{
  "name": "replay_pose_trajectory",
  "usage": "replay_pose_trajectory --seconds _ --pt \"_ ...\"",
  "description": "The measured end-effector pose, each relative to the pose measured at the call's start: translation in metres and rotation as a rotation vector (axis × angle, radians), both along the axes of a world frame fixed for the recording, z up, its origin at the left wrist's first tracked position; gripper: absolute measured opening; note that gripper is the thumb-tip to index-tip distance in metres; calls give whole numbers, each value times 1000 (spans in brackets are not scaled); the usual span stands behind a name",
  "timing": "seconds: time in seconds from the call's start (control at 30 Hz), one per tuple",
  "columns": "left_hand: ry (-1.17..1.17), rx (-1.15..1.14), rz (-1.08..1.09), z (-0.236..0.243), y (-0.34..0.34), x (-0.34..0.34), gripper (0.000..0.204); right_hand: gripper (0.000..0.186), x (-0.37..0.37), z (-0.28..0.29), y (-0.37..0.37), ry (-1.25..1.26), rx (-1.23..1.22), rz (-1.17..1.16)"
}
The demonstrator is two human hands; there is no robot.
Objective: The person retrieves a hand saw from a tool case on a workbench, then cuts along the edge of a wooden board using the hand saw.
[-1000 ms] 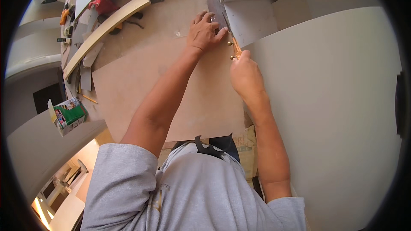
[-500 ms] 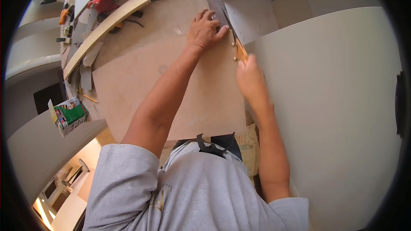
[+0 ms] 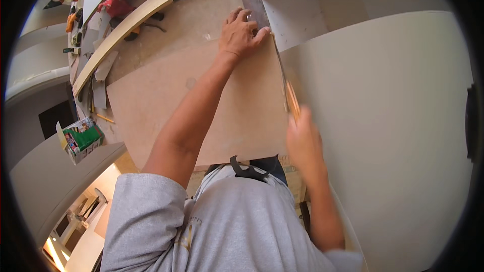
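A flat, light-brown wooden board (image 3: 156, 100) lies in front of me. At its far right corner my left hand (image 3: 241, 34) presses down, thumb and fingers apart, with its forearm reaching across the board. My right hand (image 3: 305, 143), slightly blurred, is closed around the wooden handle of a handsaw (image 3: 293, 102) beside the board's right edge. The saw's thin dark blade runs from the handle along that edge toward my left thumb. How deep its teeth sit in the wood cannot be made out.
A large pale panel (image 3: 383, 121) stands close on the right. To the left lie a long pale wooden strip (image 3: 123, 30), a red item (image 3: 117, 6), grey offcuts (image 3: 99, 93) and a yellow pencil-like stick (image 3: 105, 119). An open green-and-white box (image 3: 86, 137) sits at the left.
My right hand has drawn the handsaw back toward my body, along the board's right edge. My left hand stays on the board's far corner.
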State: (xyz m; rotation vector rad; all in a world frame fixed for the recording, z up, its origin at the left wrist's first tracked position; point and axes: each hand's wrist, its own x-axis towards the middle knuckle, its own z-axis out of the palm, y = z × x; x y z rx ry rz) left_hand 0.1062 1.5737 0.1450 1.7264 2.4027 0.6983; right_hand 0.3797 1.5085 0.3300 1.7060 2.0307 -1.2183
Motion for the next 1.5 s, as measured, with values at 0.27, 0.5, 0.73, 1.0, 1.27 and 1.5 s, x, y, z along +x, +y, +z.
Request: replay_pose_trajectory --seconds 0.27,0.5,0.73,1.0,1.27,1.5 --pt "7 35 -13 8 0 2 48 35 -33 -53 43 48 166 89" --pt "5 -10 -1 4 -1 2 49 32 12 58 -16 -24 -66 -61" --pt "2 -58 4 12 0 3 48 38 -73 -60 78 143 221 107" --pt "-25 -2 -1 9 -1 3 46 39 -63 -10 59 138 152 76" --pt "-1 -33 -2 6 0 2 45 33 19 62 -9 -29 83 -26" --pt "-1 -64 -3 9 -2 2 44 35 -72 -50 83 64 204 178"
